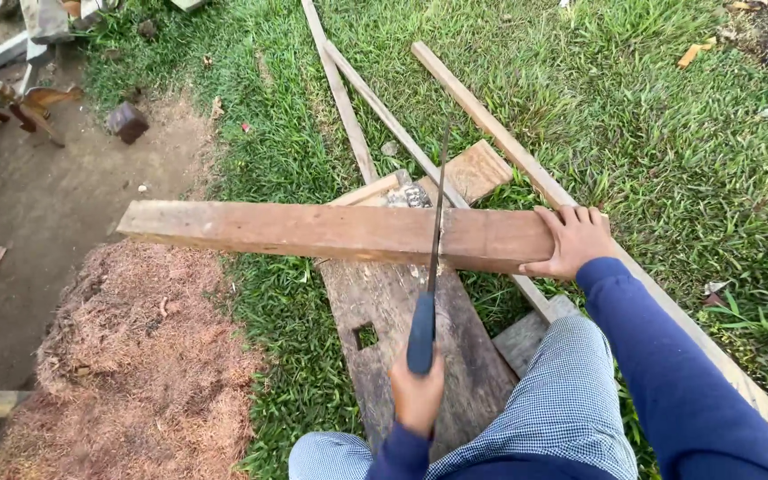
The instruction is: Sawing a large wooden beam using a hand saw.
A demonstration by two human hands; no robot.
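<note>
Left fingers (412, 384): clamped round the blue handle of a thin dark-bladed handsaw (430, 267).
Right fingers (569, 216): spread flat, pressing the long brown wooden plank (331, 233), which lay across a grey weathered board (411, 347) on grass.
Risk: the blade could jump toward the right hand (575, 242); the plank's unsupported left end could tip.
Count: one saw, one plank, three thin wooden slats (375, 107).

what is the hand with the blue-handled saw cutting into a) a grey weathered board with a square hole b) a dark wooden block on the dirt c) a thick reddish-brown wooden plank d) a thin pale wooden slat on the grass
c: the blue-handled saw, gripped by the left hand, has its blade across the thick reddish-brown wooden plank, which the right hand presses down.
</note>
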